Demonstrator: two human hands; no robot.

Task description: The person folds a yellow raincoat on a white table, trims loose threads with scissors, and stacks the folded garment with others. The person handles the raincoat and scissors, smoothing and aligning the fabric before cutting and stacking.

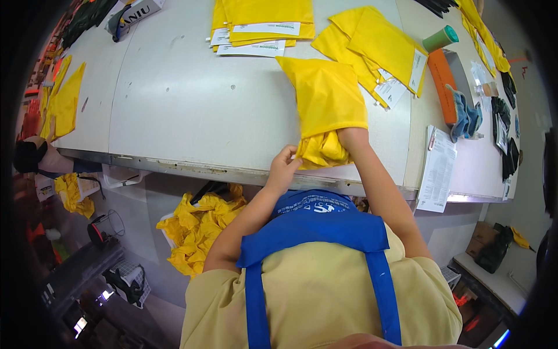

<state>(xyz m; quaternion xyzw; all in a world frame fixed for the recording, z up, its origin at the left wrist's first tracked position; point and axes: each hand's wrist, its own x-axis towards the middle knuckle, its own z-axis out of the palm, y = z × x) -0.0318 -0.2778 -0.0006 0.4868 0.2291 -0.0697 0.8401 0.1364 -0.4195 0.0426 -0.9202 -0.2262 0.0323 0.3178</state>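
Observation:
A yellow fabric pouch [328,93] lies on the table in front of me, its mouth toward me. Crumpled yellow fabric [322,151] bulges out of that mouth, near the table's front edge. My left hand [285,167] pinches the left side of this bunched fabric between thumb and fingers. At the right corner of the mouth, my right hand [353,138] reaches in under the pouch's edge. Its fingers are hidden inside, so their grip does not show.
Flat yellow pouches with white labels form a stack [270,14] and a fanned pile [383,43] farther back. At right are an orange box [442,81], a green-lidded cup [440,38] and papers [437,168]. Yellow fabric [203,227] fills a bin below. Another person's arm [55,160] is left.

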